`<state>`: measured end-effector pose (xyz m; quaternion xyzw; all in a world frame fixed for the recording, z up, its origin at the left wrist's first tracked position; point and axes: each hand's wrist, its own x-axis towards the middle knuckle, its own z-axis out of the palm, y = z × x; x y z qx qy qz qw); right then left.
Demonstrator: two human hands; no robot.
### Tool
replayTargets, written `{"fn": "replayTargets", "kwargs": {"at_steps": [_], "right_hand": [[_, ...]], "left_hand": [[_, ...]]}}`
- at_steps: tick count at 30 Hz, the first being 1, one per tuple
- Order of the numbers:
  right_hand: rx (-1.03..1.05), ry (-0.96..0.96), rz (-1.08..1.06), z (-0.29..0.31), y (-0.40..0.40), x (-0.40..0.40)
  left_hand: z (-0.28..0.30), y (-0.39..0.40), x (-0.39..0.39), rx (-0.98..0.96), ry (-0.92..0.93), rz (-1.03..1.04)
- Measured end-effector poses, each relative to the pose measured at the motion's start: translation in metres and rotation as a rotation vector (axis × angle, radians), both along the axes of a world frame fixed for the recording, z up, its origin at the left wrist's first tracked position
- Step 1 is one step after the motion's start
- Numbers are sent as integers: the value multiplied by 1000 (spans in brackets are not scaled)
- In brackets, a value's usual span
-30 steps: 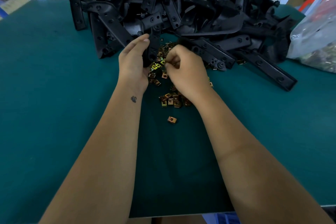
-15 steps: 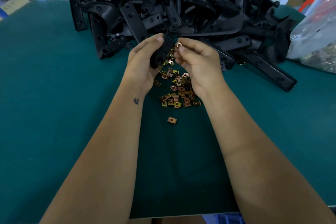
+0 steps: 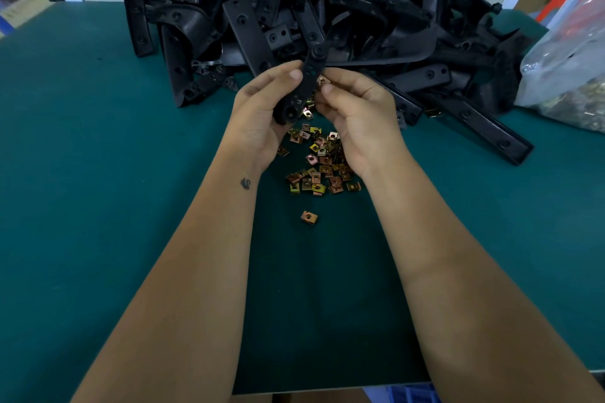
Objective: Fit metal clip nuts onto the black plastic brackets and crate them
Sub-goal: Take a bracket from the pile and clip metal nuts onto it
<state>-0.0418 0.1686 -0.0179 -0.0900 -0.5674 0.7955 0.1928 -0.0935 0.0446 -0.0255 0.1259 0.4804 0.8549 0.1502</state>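
A narrow black plastic bracket strip (image 3: 307, 82) with a row of small holes is held up above the green table mat (image 3: 98, 206), tilted so its rounded lower end sits near the left palm and its upper end points far toward the heap. The left hand (image 3: 262, 111) grips it, fingers curled round its left edge and thumb across its face. Touching the strip's right edge is a small brass-coloured metal clip nut (image 3: 324, 82), pinched between the thumb and fingertips of the right hand (image 3: 360, 118), whose other fingers are curled in.

Just below the hands, on the mat, lies a loose scatter of gold and copper clip nuts (image 3: 319, 167), with one single clip nut (image 3: 309, 216) lying apart on the near side.

Beyond the hands, at the far middle of the table, rises a large tangled heap of black plastic brackets (image 3: 327, 10), some long flat bars reaching out to the right. At the far right edge sits a clear plastic bag (image 3: 566, 75) with brassy parts inside.
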Motion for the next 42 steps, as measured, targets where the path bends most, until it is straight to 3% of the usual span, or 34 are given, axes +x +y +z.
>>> {"fn": "replayTargets", "kwargs": {"at_steps": [16, 22, 27, 29, 32, 35, 39, 42], "right_hand": [[-118, 31, -3, 4, -2, 2], [-27, 21, -93, 3, -1, 1], [230, 54, -210, 4, -1, 3], [298, 63, -213, 5, 0, 4], [378, 76, -180, 6, -2, 4], [527, 53, -158, 5, -6, 3], [1050, -78, -86, 2, -9, 6], [1415, -92, 56, -1, -15, 8]], "left_hand": [[-1, 4, 0, -126, 93, 15], [-4, 9, 6, -308, 289, 101], [-5, 15, 9, -452, 416, 192], [-3, 14, 9, -371, 308, 151], [2, 10, 6, -32, 66, 69], [3, 4, -1, 231, -148, 120], [-1, -9, -7, 462, -356, 203], [-3, -14, -9, 452, -357, 212]]}}
